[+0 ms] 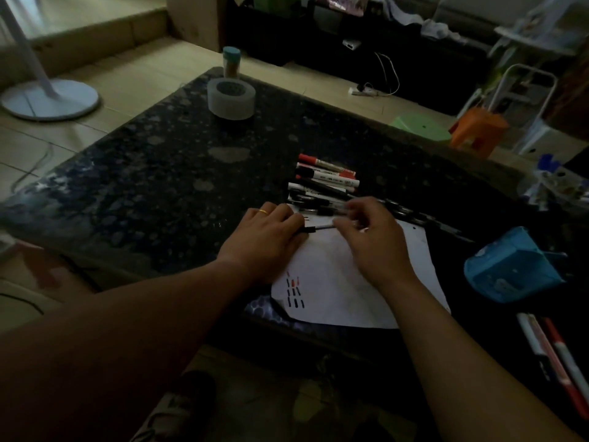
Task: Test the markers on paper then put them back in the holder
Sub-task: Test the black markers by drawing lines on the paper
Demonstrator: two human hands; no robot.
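Note:
A white sheet of paper (331, 282) lies on the dark table near its front edge, with short red and dark test strokes (294, 290) at its near left corner. My left hand (264, 237) and my right hand (376, 240) meet over the sheet's far end, each pinching one end of a thin black pen (315, 229). Whether its cap is on I cannot tell. A pile of markers and pens (325, 183), red-capped and black-capped, lies just beyond the hands. The blue holder (510, 266) lies tipped on the right.
A roll of tape (231, 98) and a small capped jar (231, 60) stand at the table's far end. Three more markers (554, 355) lie at the near right. A fan base (51, 98) rests on the floor at left; an orange stool (478, 130) beyond the table.

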